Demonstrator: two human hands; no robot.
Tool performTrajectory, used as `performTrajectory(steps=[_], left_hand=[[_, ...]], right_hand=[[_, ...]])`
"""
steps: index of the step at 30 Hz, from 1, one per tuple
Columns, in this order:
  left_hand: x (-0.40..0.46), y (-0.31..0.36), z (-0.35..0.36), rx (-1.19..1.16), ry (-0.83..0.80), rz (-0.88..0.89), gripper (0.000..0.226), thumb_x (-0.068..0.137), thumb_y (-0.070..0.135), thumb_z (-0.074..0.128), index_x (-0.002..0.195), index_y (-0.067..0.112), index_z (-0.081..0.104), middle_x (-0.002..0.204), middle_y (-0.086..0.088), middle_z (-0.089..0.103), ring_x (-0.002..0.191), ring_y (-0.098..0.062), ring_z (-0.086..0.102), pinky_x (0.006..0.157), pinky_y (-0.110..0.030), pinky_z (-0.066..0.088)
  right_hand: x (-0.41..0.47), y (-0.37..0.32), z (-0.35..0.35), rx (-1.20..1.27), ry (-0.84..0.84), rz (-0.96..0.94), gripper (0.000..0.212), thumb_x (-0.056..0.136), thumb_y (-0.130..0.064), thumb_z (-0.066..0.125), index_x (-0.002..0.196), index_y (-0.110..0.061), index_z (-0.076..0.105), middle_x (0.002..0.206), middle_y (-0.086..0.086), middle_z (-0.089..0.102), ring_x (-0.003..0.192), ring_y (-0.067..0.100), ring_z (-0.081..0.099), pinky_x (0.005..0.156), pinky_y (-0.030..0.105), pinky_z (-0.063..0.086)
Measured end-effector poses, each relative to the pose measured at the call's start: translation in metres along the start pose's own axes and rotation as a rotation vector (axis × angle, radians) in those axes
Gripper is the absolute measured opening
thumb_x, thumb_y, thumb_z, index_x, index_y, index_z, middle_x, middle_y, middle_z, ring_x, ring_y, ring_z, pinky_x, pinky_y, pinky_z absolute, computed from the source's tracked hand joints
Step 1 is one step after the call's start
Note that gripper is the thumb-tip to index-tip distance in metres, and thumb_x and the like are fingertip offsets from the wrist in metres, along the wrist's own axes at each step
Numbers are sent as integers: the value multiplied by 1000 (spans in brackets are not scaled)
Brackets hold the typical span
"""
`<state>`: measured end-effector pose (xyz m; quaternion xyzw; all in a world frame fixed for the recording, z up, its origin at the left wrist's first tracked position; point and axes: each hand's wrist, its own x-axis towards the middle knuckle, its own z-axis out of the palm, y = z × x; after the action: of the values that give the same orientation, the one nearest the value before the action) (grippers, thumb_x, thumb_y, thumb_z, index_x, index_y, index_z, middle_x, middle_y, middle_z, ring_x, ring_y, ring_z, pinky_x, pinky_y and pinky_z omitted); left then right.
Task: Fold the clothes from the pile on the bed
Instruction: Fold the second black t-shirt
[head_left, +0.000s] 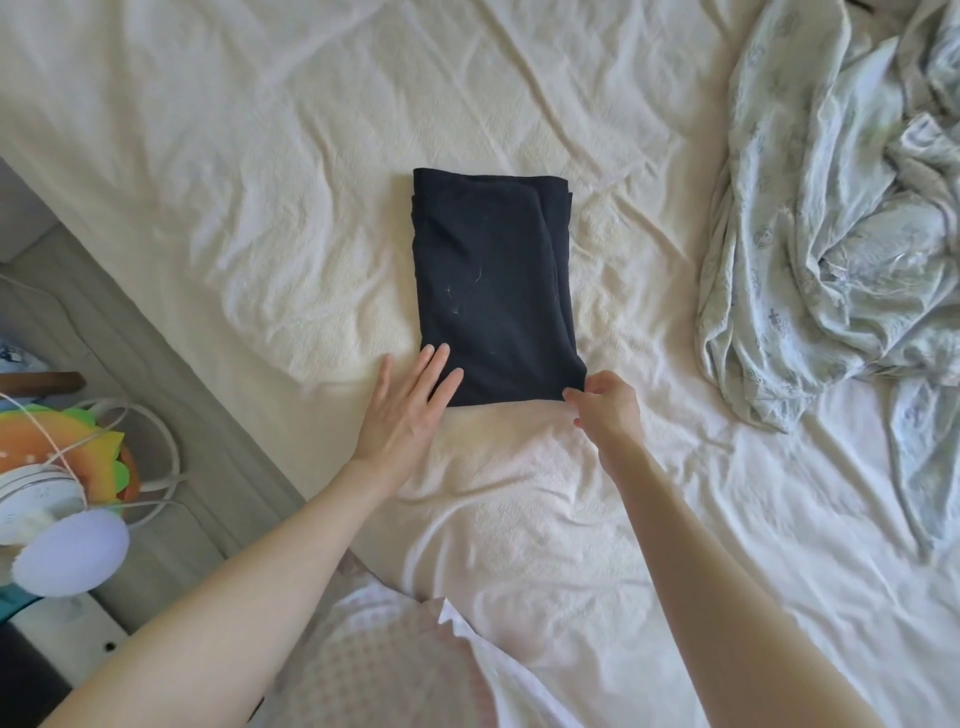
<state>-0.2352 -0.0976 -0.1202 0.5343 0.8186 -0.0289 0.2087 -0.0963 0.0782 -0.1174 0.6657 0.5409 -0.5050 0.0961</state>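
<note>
A dark navy garment (493, 286) lies folded into a narrow rectangle in the middle of the cream bed sheet (260, 182). My left hand (408, 405) lies flat with straight fingers, its fingertips resting on the garment's near left corner. My right hand (605, 402) pinches the garment's near right corner between thumb and fingers. Both forearms reach in from the bottom of the view.
A crumpled pale patterned blanket (841, 218) fills the right side of the bed. Left of the bed's edge (156, 384) stand a colourful round object (62, 447), white cables (161, 457) and a pale lilac disc (72, 553). Pink patterned cloth (374, 660) lies at the bottom.
</note>
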Motion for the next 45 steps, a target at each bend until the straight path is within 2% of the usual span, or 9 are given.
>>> performTrajectory(steps=[7,10,14,18,22,30,36,40,45], left_hand=[[-4,-1,4,-121,170,55,47,56,-30,68,97,-7,68,117,-23,64,112,-40,58,95,-62,41],[-6,-1,3,-199,190,40,36,58,-32,65,82,-6,64,117,-25,63,113,-42,57,97,-61,40],[-10,-4,1,-271,202,44,28,65,-31,61,80,-7,62,121,-25,61,117,-43,54,100,-58,40],[-11,-7,-3,-339,168,29,35,68,-34,49,90,-10,61,123,-24,60,125,-40,48,108,-51,31],[-26,-9,-5,-485,138,-28,35,79,-27,44,106,-10,59,117,-20,63,125,-34,50,107,-41,36],[-79,-6,-23,-697,117,-216,16,94,10,53,108,13,61,91,1,70,69,-11,60,62,-19,41],[-4,-22,-58,-725,335,-221,18,96,16,52,110,11,61,89,7,66,74,-8,59,66,-18,45],[65,-30,-64,-981,379,-409,23,96,18,52,116,8,57,95,6,59,86,-9,56,72,-4,37],[79,-23,-48,-664,422,-423,36,95,11,48,130,2,44,126,-14,51,113,-26,51,95,-29,42]], right_hand=[[1,-1,0,-118,25,50,4,82,-8,57,85,-7,54,83,8,58,96,36,63,84,44,52],[3,-5,2,-28,-28,49,25,80,-6,59,101,6,52,100,25,60,97,38,62,90,55,50],[3,-13,8,178,-170,-2,82,76,-45,73,139,-14,30,126,1,48,113,18,54,96,37,46],[5,-17,13,106,3,-54,48,87,-35,64,125,-8,52,114,3,59,104,18,58,84,27,45],[-4,-9,4,163,-98,98,16,87,-17,64,97,-5,63,101,12,67,94,23,64,81,34,54],[-57,19,-23,336,-328,435,17,79,-10,74,86,0,62,78,10,61,66,20,63,53,25,51],[-28,-41,-29,438,-169,314,11,90,-18,56,88,-6,56,70,11,62,45,17,62,41,22,44],[-6,-81,-29,444,-75,173,9,90,-16,48,92,-10,55,79,7,64,62,17,63,54,26,51],[-18,-74,8,-151,287,-516,25,94,-18,46,115,-9,55,109,0,59,98,12,55,80,21,41]])
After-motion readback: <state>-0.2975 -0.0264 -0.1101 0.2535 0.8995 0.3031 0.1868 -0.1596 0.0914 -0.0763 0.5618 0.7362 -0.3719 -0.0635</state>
